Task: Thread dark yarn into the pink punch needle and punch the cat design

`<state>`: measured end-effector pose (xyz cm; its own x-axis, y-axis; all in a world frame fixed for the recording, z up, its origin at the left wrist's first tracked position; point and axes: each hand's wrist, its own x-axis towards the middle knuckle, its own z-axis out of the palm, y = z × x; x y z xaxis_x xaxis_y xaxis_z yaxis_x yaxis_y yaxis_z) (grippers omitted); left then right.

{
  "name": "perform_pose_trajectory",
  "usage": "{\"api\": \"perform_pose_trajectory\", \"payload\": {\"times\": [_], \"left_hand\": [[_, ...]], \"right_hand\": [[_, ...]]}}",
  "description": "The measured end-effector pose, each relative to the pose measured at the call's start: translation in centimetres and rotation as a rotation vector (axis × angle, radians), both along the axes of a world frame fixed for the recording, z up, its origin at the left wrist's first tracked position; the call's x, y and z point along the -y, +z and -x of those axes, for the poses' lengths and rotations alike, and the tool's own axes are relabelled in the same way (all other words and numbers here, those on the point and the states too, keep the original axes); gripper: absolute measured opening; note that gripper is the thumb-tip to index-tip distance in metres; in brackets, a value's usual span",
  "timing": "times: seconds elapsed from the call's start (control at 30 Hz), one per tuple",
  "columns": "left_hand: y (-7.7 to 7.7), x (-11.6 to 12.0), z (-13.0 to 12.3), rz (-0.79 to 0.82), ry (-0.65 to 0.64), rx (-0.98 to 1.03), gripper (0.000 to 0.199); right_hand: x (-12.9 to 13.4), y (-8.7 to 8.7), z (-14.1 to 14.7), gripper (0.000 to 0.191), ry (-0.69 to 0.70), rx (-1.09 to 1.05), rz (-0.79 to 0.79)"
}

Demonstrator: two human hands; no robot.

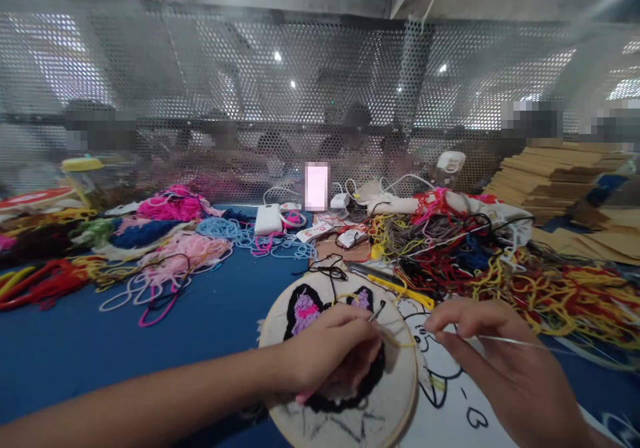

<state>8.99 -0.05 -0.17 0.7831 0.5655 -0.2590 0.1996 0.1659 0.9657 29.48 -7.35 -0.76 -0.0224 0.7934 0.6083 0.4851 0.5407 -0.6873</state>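
Note:
My left hand (pixel 335 351) is closed over the embroidery hoop (pixel 400 405), wrapped around a punch needle (pixel 379 311). Its metal tip pokes out above the thumb, and most of its body is hidden in the palm. Yellow yarn (pixel 403 343) trails from beside this hand across the cloth. A design with purple and pink tufted ears (pixel 305 309) edged in black fills part of the hoop. To the right, my right hand (pixel 500 361) is raised with thumb and fingers pinched together on a thin pale wire (pixel 517 342), which stretches off to the right.
A sheet with a black line drawing (pixel 453 375) lies partly under the hoop. Behind it are a yellow-handled cutter (pixel 405 290) and tangled yarn (pixel 500 261). Pink yarn (pixel 187 255), a white box (pixel 269 219) and stacked brown envelopes (pixel 545 178) line the blue table (pixel 125 361) before a perforated screen.

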Motion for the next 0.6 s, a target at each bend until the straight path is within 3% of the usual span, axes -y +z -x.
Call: {"api": "perform_pose_trajectory", "payload": {"times": [0.1,0.37,0.6], "left_hand": [[-0.11,-0.04,0.07,-0.052,0.008,0.007,0.033],[-0.46,-0.02,-0.04,-0.11,0.011,-0.03,0.039],[-0.12,0.07,-0.05,-0.052,-0.021,-0.04,0.039]], "right_hand": [[0.37,0.08,-0.29,0.02,0.025,0.077,-0.089],[0.28,0.61,-0.21,0.018,-0.077,0.159,-0.102],[0.13,0.66,-0.14,0.017,-0.091,0.181,-0.102]]}}
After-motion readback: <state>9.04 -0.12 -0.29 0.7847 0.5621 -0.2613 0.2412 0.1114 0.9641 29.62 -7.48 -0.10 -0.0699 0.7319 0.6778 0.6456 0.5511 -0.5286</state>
